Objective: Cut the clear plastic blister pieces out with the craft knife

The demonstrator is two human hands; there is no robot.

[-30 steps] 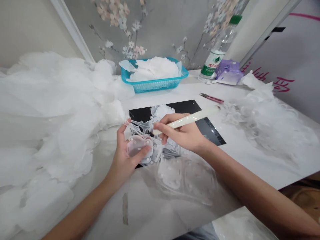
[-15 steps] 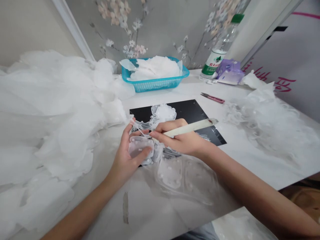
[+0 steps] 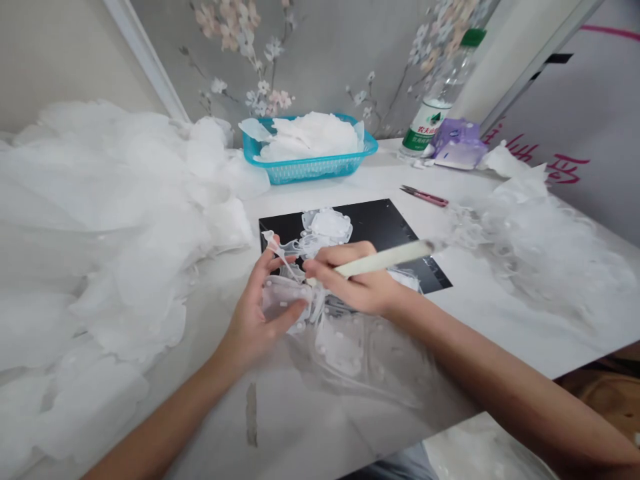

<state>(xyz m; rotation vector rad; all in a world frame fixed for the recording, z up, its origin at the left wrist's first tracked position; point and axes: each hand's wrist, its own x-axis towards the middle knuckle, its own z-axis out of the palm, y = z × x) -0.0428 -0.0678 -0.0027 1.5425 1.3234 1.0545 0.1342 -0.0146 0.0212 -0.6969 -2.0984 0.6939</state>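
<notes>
My left hand (image 3: 253, 317) grips a translucent film piece studded with small white beads (image 3: 283, 298), thumb across its top, with a thin strand (image 3: 280, 250) running up past the fingers. My right hand (image 3: 357, 283) holds a cream-white stick (image 3: 385, 259) like a pen, its far end pointing right and its near tip hidden by my fingers. Both hands are over a black board (image 3: 373, 223) with more film (image 3: 325, 227) lying on it. Below my hands, a larger beaded film sheet (image 3: 350, 353) lies on the white tabletop (image 3: 320, 187).
A big heap of white sheer fabric (image 3: 100, 227) fills the left side, and another (image 3: 545, 267) lies at right. At the back stand a teal basket (image 3: 305, 172) of white pieces, pink-handled scissors (image 3: 424, 196), a water bottle (image 3: 430, 113) and a purple packet (image 3: 460, 147).
The stick has swung from pointing up-right to nearly level, and my right hand sits a little further right. My left hand has turned the film piece slightly, and the strand now stands clearer above it.
</notes>
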